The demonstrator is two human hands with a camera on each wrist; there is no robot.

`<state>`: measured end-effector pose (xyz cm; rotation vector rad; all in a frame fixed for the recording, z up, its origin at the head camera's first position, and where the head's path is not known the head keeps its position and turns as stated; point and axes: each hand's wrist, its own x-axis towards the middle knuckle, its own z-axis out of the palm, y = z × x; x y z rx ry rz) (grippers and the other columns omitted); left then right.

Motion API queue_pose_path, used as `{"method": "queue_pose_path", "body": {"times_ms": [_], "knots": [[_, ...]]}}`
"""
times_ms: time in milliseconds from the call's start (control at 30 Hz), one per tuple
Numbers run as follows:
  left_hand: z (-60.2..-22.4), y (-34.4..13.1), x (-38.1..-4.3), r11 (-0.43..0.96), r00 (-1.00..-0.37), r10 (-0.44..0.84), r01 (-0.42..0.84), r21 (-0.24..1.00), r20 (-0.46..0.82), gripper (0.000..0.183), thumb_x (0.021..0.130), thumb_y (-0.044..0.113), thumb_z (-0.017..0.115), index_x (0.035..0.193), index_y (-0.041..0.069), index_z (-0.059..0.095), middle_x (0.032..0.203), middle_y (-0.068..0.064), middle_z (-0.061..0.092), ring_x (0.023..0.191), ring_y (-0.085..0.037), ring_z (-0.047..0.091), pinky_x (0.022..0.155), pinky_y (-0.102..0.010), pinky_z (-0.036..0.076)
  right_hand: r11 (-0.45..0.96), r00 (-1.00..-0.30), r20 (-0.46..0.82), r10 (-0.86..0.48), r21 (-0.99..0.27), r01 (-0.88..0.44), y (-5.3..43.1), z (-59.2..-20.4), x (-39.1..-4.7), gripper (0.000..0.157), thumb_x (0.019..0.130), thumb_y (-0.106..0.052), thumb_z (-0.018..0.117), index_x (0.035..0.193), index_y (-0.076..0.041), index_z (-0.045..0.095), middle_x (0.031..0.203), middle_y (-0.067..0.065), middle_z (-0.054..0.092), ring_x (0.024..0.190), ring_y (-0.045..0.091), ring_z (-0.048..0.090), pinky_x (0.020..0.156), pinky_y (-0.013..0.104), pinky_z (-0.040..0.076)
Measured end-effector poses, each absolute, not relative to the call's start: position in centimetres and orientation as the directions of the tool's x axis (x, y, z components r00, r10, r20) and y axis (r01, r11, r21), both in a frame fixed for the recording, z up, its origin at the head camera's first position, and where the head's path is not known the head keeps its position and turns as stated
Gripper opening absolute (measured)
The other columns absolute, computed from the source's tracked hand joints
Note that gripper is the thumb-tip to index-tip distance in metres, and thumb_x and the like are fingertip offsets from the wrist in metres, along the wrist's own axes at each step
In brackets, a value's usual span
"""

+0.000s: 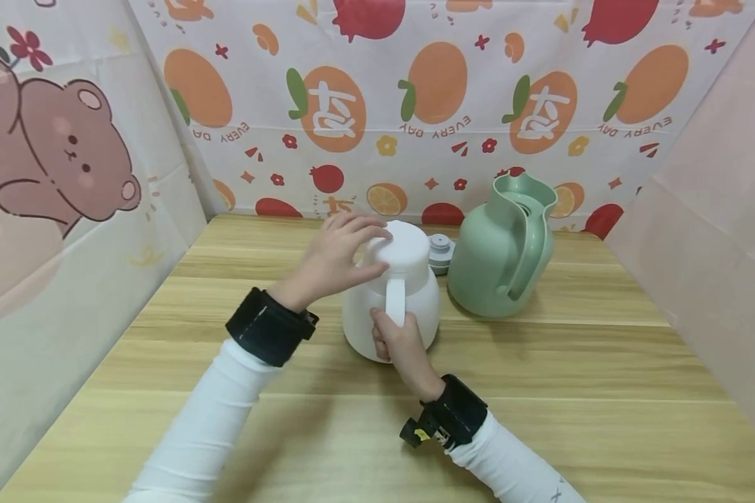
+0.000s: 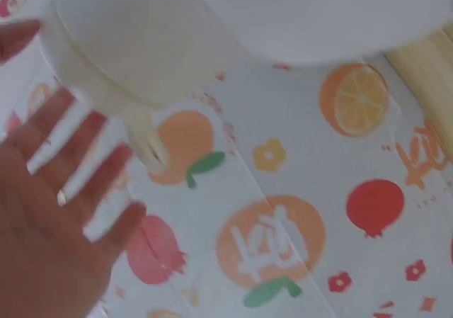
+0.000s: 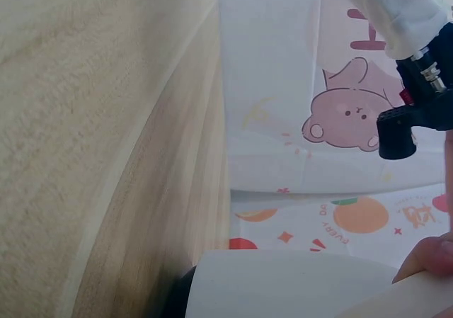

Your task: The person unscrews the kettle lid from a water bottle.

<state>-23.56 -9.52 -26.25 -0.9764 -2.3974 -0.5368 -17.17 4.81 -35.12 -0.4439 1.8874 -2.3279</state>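
A white vacuum jug (image 1: 424, 307) with a rounded white lid (image 1: 405, 244) stands on the wooden table, its handle (image 1: 395, 297) toward me. My right hand (image 1: 403, 346) grips the lower part of that handle; in the right wrist view, part of this hand (image 3: 428, 258) shows beside the white jug body (image 3: 283, 282). My left hand (image 1: 336, 255) is at the lid's left side, thumb and fingers spread around it. Seen from the left wrist, its fingers (image 2: 88, 180) are extended and apart, close to the white lid (image 2: 120, 49).
Right of the white jug stands a green jug (image 1: 478, 258) with an uncovered top and its handle toward me. A round grey stopper (image 1: 440, 251) sits between the two jugs. Fruit-printed cloth (image 1: 440, 154) hangs behind the wooden table (image 1: 302, 433), with cloth sides left and right.
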Motion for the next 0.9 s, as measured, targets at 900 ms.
{"method": "queue_pose_path", "body": {"times_ms": [900], "knots": [[-28.0,-8.3,-23.9,0.614,-0.564,0.479,0.763,0.202,0.673,0.039,0.072,0.031,0.079,0.096,0.004,0.061,0.095,-0.011,0.05,0.094,-0.025,0.046,0.077,-0.033,0.041,-0.233,-0.948,0.136,-0.287,-0.97,-0.069,4.8,-35.9,-17.8,0.04,0.094,-0.007,0.043,0.054,-0.007,0.037,0.045,-0.001,0.032,0.038,0.01,0.029,0.041,0.024,0.025]]}}
